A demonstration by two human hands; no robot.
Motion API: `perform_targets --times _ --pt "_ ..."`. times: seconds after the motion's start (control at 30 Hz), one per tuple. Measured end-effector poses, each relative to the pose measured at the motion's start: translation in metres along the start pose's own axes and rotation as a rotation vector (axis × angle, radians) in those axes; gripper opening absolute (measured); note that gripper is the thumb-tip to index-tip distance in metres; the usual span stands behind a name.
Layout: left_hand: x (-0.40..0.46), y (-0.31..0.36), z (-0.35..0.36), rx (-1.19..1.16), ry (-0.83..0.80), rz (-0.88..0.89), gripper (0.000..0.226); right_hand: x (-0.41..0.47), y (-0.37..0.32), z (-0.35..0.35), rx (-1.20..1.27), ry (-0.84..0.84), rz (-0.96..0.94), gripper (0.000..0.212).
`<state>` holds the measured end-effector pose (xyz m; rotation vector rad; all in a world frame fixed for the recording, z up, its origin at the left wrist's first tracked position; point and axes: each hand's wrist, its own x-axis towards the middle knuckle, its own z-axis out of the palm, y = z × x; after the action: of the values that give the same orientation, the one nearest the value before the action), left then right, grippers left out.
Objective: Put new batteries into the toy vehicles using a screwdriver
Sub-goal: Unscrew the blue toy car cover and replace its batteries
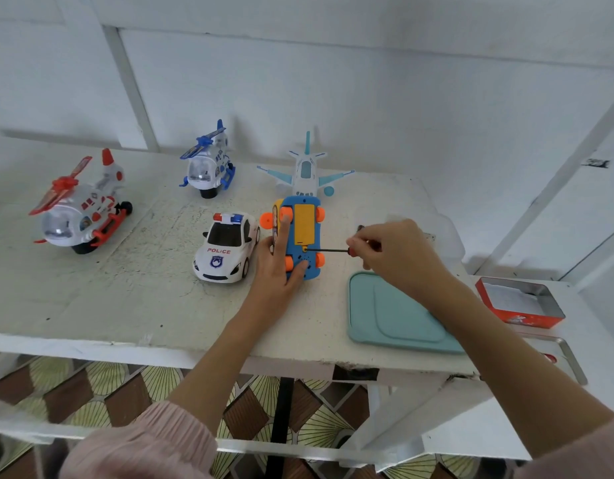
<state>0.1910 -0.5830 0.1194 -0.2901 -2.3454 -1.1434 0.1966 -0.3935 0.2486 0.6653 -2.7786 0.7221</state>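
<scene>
The white worktop point(91, 295) fills the view, paint chipped and speckled, with everything spread across it. At five o'clock from the centre a teal tray point(395, 316) lies flat near the front edge, and further out at four o'clock an open red tin point(521, 304) sits on a lower surface beside the worktop. Over at nine o'clock stands the red helicopter point(81, 205), upright on its skids, and at eleven o'clock the blue helicopter point(207, 162), well apart from it. The white and pale-blue airplane point(305, 169) sits at twelve o'clock, nose toward the camera, just behind the blue toy vehicle point(304, 236), which lies belly up at the centre, orange wheels in the air and its yellow battery cover point(304, 221) still in place. Just beside it at nine o'clock is the police car point(226, 248), on its wheels. The left hand point(281, 267) presses down on the upturned vehicle, fingers straight across its underside. The right hand point(392, 252) pinches the handle of the screwdriver point(328, 251), fingers curled tight, the dark shaft lying level with its tip at the cover's screw.
</scene>
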Motion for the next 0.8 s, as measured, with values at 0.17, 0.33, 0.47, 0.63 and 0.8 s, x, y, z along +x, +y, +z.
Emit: perform_targets --times 0.17,0.33,0.47,0.63,0.8 --pt "0.0003 0.001 -0.0003 0.004 0.018 0.032 0.072 0.0014 -0.0025 -0.0029 -0.048 0.001 -0.028 0.013" --pt "0.0 0.0033 -0.0004 -0.01 0.015 0.013 0.07 0.0022 -0.0029 -0.0009 -0.117 -0.059 -0.045 0.023" --pt "-0.0007 0.0035 -0.0003 -0.008 -0.008 0.008 0.075 0.0007 -0.0045 -0.0014 -0.185 -0.043 -0.028 0.032" --pt "-0.0013 0.0027 -0.0002 -0.01 -0.016 -0.017 0.074 0.0021 -0.0051 -0.0036 -0.232 -0.094 -0.042 0.02" --pt "-0.0008 0.0021 -0.0006 -0.011 -0.009 -0.006 0.073 0.0006 -0.0056 -0.0031 -0.272 -0.149 -0.032 0.026"
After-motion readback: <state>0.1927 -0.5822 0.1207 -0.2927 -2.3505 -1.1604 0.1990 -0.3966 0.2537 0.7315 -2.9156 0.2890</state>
